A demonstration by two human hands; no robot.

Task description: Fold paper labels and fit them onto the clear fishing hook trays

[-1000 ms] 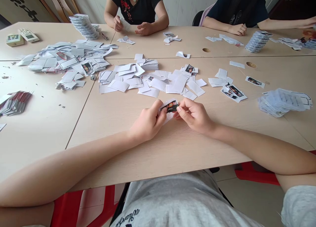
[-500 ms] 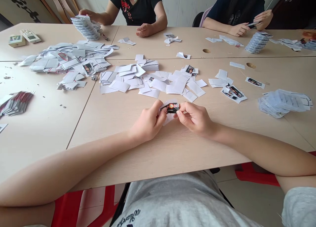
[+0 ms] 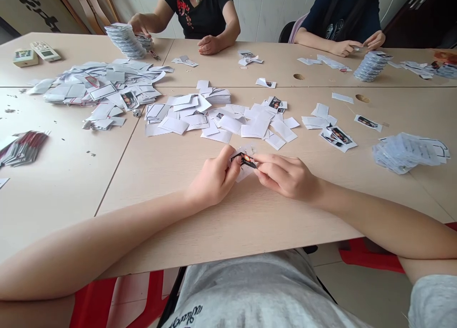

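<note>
Pinching tightly, your left hand (image 3: 214, 180) and right hand (image 3: 285, 175) hold a small black-printed paper slip (image 3: 246, 160) over the tabletop (image 3: 250, 223) at 12 o'clock. Loose white paper scraps (image 3: 221, 123) lie just beyond, and a heap of paper slips (image 3: 409, 152) sits at 3 o'clock.

Table (image 3: 250, 228): paper pile (image 3: 103, 83) L, loose sheets (image 3: 221, 123) ctr, stack (image 3: 407, 152) R, L hand (image 3: 214, 178), R hand (image 3: 285, 175) in front (co-worker (image 3: 200, 14), co-worker (image 3: 339, 23) behind).

view: head-worn, sole camera | faces: forward and down | near: left hand (image 3: 213, 181), right hand (image 3: 287, 176) | far: table (image 3: 271, 233)

Hands (image 3: 285, 175) pinching printed paper (image 3: 246, 160), white scraps (image 3: 185, 121) nearby
</note>
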